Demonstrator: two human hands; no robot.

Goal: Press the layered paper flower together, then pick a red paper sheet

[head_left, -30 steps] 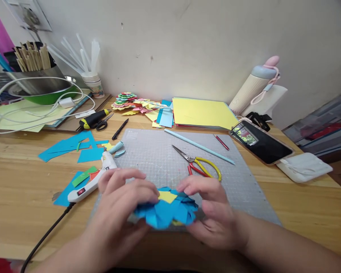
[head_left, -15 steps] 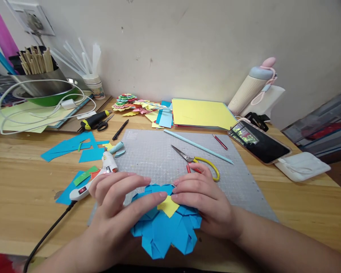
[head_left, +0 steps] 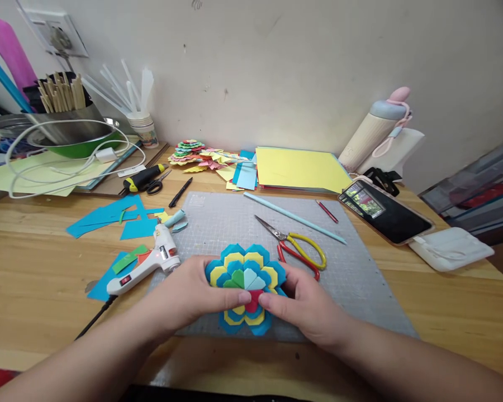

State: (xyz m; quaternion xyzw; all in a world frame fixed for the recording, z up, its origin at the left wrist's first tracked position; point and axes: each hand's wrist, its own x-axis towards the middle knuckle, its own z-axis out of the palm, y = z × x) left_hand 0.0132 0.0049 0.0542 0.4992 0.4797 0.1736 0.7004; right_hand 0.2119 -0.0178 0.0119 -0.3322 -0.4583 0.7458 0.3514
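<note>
A layered paper flower (head_left: 243, 273) in blue, yellow, green and red stands face toward me over the near part of the grey cutting mat (head_left: 235, 223). My left hand (head_left: 188, 296) grips its left side, thumb pressed on the centre. My right hand (head_left: 305, 304) grips the right side, its thumb meeting the left one. Both hands are closed on the flower. A white glue gun (head_left: 145, 267) lies just left of my left hand, and scissors with yellow and red handles (head_left: 295, 248) lie just behind my right hand.
Blue paper scraps (head_left: 113, 220) lie left of the mat. Behind it are a yellow paper stack (head_left: 297, 167), smaller paper flowers (head_left: 188, 149), a pale blue rod (head_left: 293, 216), a black pen (head_left: 179, 192) and a phone (head_left: 385, 211). A bowl with sticks (head_left: 62, 120) stands far left.
The flower was back side up, blue with a yellow square. Both hands have turned it over and raised it, so its coloured front now faces me.
</note>
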